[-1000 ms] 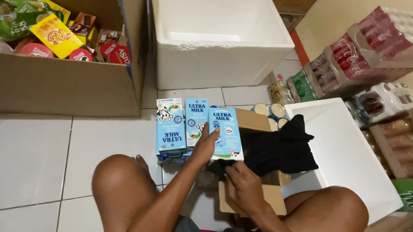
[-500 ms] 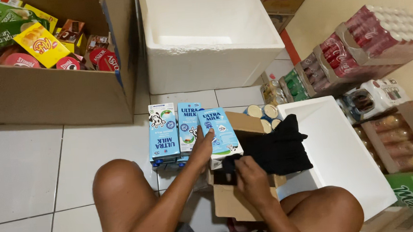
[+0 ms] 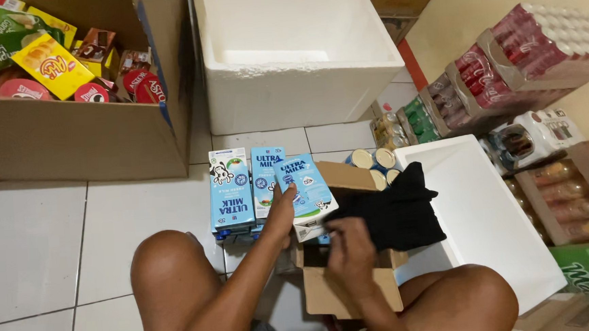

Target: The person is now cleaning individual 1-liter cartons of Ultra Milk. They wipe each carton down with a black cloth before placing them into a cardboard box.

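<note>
We note 3 blue milk cartons [image 3: 258,188] on floor centre; snack packs [image 3: 49,61] in cardboard box [image 3: 68,142] upper-left; shrink-wrapped drink packs [image 3: 506,57] right.

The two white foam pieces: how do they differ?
The foam box stands upright at the far side, deep and open-topped; the foam lid lies flat at the person's right, shallow. The box holds nothing I can see; the lid has a black cloth draped over its near edge. Both are plain white.
</note>
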